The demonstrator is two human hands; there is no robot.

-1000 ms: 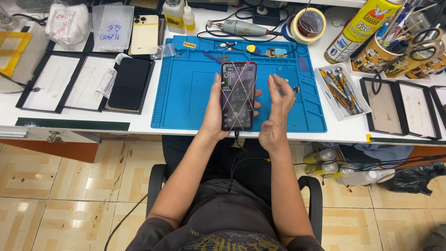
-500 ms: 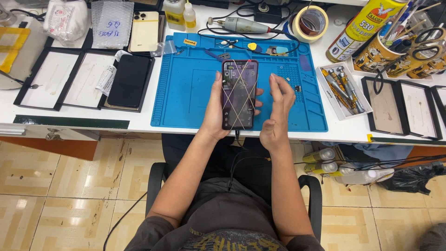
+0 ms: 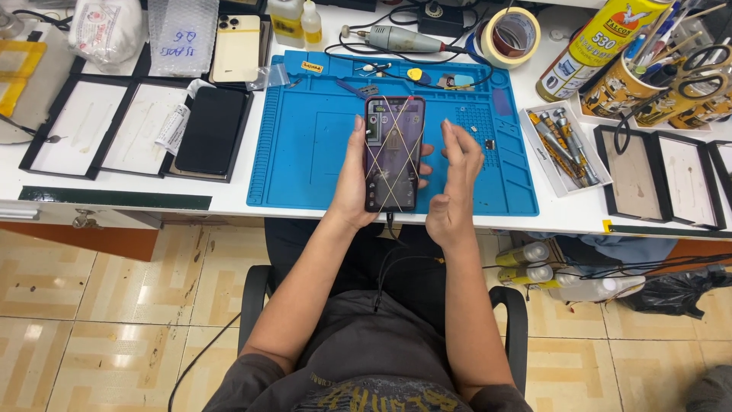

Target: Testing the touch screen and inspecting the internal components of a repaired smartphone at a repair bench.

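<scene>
The left hand [image 3: 352,183] is raised, fingers curled in a grip, thumb along the near edge. The right hand [image 3: 451,179] stands open just beside it, palm inward, fingers loosely spread. Both forearms reach forward, bare.

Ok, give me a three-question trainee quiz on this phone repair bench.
1. True or false: the left hand holds the phone upright above the blue mat.
2. What hangs from the phone's lower end? A) a cable B) a strap C) nothing
3. Fill in: the right hand is ____, beside the phone, holding nothing.

Key: 1 true. 2 A, the cable. 3 open.
</scene>
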